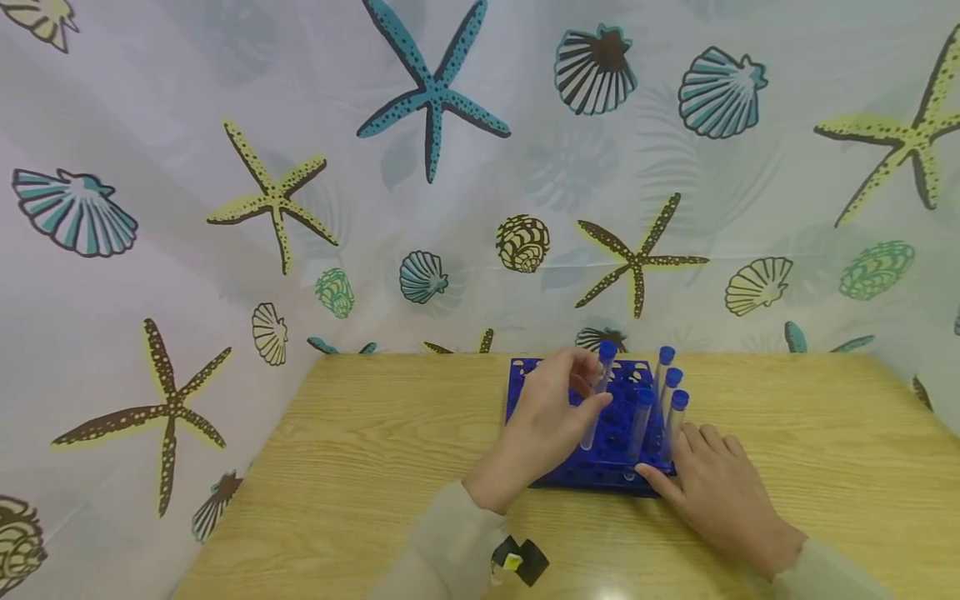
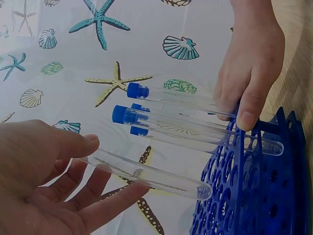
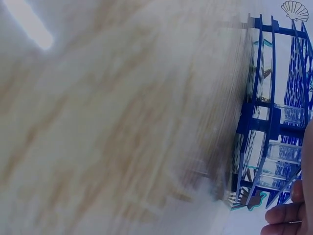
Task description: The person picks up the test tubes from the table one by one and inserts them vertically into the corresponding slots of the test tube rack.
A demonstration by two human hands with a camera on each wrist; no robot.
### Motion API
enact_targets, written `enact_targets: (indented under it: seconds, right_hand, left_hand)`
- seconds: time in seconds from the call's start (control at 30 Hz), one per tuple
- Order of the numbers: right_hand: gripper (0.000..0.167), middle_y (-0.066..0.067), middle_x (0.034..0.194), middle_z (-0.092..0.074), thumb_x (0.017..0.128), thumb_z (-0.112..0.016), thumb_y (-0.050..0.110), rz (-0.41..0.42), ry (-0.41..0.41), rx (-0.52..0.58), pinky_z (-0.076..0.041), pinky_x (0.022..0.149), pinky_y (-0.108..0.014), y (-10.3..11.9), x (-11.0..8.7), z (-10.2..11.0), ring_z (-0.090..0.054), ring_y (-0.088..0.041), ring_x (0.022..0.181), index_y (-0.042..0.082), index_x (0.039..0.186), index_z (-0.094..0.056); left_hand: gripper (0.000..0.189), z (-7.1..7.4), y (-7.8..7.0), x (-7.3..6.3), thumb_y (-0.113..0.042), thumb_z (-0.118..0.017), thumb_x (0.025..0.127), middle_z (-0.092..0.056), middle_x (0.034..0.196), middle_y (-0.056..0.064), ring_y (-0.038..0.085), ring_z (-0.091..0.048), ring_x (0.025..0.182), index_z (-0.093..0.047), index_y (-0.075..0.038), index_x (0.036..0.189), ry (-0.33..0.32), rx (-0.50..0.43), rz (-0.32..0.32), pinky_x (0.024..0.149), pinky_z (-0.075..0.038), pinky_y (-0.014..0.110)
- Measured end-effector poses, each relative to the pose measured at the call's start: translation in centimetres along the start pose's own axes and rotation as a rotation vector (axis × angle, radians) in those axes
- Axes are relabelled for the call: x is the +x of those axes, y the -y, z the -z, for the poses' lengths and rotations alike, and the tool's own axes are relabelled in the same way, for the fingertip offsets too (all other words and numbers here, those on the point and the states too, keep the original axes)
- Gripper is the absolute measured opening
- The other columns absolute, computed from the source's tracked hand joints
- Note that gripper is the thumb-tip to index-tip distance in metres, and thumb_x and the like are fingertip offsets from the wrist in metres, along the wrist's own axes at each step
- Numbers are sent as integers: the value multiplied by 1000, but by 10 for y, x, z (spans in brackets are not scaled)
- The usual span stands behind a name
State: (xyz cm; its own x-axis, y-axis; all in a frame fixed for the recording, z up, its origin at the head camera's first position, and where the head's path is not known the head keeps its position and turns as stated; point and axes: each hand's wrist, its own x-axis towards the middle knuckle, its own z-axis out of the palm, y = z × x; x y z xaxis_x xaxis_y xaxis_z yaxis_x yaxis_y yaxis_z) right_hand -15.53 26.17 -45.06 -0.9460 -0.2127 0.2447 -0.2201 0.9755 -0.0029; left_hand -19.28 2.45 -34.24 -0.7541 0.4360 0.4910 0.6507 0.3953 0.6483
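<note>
My left hand [image 1: 546,410] pinches a clear test tube [image 1: 602,377] with a blue cap between thumb and fingers. The tube leans slightly over the blue test tube rack [image 1: 558,477]; in the left wrist view its rounded bottom [image 2: 204,191] overlaps the rack's holed top. Several other blue-capped tubes [image 1: 640,429] stand in the rack's right part. At the near right corner, my right hand [image 1: 716,479] holds the rack, thumb on the front edge and fingers along the right side. Only a few right fingertips [image 3: 283,215] show in the right wrist view.
The rack stands on a wood-grain table [image 1: 360,467]. Behind it and at the left hangs a white curtain [image 1: 465,217] printed with starfish and shells. A small black-and-yellow piece [image 1: 521,561] shows beside my left sleeve.
</note>
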Motion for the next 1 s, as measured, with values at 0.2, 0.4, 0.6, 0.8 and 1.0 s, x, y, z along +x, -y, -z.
enact_targets:
  seconds: [0.2,0.4,0.6,0.8,1.0]
  right_hand:
    - [87,-26,127,-59,97,-42,66,10,-13,-8,-42,94,-61,0,0,0,-55,-44,116,-11,136,-48]
    - [85,-25,123,-60,97,-44,66,11,-31,-11,-43,92,-58,0,0,0,-55,-41,112,-10,134,-49]
    - [84,-23,118,-61,96,-45,65,11,-41,-13,-44,90,-56,0,-1,-1,-56,-39,108,-10,132,-50]
    - [83,-23,120,-61,96,-45,65,13,-35,-10,-43,90,-57,0,-1,-1,-55,-39,109,-10,133,-50]
    - [84,-25,124,-60,97,-45,64,15,-38,-9,-43,92,-57,0,-1,0,-55,-40,111,-10,136,-47]
  left_hand:
    - [27,-8,0,8,-12,-71,92,-62,102,1,7,-62,89,-55,-12,113,-28,-40,18,76,-51,15]
    - [27,-19,2,19,-11,-71,91,-63,101,1,8,-62,91,-56,-11,113,-64,-89,21,77,-51,15]
    - [27,-32,2,26,-12,-70,92,-62,103,1,6,-62,93,-55,-11,115,-52,-156,64,75,-51,14]
    - [26,-41,3,26,-12,-69,93,-62,103,-2,6,-62,97,-56,-15,115,-49,-186,136,80,-51,16]
    - [26,-49,9,24,-11,-69,93,-62,104,-3,4,-61,97,-56,-17,115,-41,-196,171,81,-51,15]
